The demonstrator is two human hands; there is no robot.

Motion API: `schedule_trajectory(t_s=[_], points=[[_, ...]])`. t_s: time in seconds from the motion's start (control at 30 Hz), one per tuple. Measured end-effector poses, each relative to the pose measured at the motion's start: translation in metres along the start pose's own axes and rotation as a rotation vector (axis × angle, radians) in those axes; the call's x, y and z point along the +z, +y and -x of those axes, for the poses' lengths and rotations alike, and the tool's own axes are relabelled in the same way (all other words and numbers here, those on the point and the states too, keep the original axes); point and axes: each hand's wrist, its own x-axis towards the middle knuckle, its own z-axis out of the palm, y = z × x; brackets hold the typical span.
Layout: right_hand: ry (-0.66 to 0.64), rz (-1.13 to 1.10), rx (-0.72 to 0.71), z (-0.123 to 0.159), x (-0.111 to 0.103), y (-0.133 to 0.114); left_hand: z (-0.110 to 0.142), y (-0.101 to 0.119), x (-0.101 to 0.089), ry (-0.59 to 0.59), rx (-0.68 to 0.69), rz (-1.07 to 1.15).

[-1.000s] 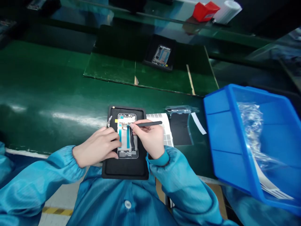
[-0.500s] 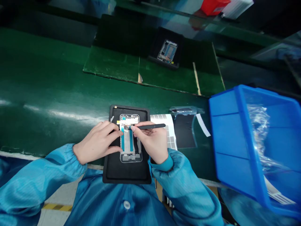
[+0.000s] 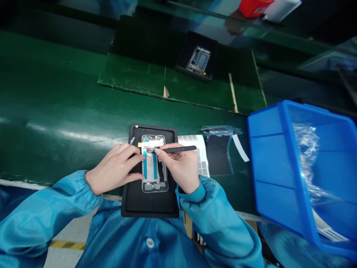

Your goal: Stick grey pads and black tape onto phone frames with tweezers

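Left hand [image 3: 114,167] lies over the left edge of the phone frame [image 3: 150,175], fingers extended and tips on or just at the frame. Can't tell if it's a real pinch or just a steadying press. Right hand [image 3: 178,167] is closed in a pen grip on black tweezers [image 3: 178,149], tip down at the upper part of the frame, near the top ends of 2 teal strips [image 3: 145,167]. Can't tell if the tip has hold of anything: too small, and the fingers crowd it.

Step in hand looks like fine placing or peeling work at that upper end. Spot calls for a steady tip and the frame kept from shifting.

Frame lies flat, centred on a black mat [image 3: 149,208], at the bench edge. Right of it: a white sheet with grey squares [image 3: 203,160], then black film on a clear backing [image 3: 219,156], then a blue bin [image 3: 267,156] holding a plastic bag [image 3: 306,156]. Green bench [image 3: 55,111] runs across. Farther out, a 2nd frame [image 3: 198,59] sits on its own black mat [image 3: 196,41]. Red box [image 3: 255,7] at top edge.
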Motion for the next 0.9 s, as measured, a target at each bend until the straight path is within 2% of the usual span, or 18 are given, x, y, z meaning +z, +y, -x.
schedule_trajectory(t_s=[0.6, 0.9], points=[[-0.014, 0.053, -0.021, 0.0007, 0.0, 0.0008, -0.002, 0.0019, -0.0029, -0.031, -0.019, 0.005], [-0.018, 0.027, -0.007, 0.0009, 0.0008, -0.0001, -0.0066, 0.0057, -0.0023, -0.016, -0.017, -0.101]])
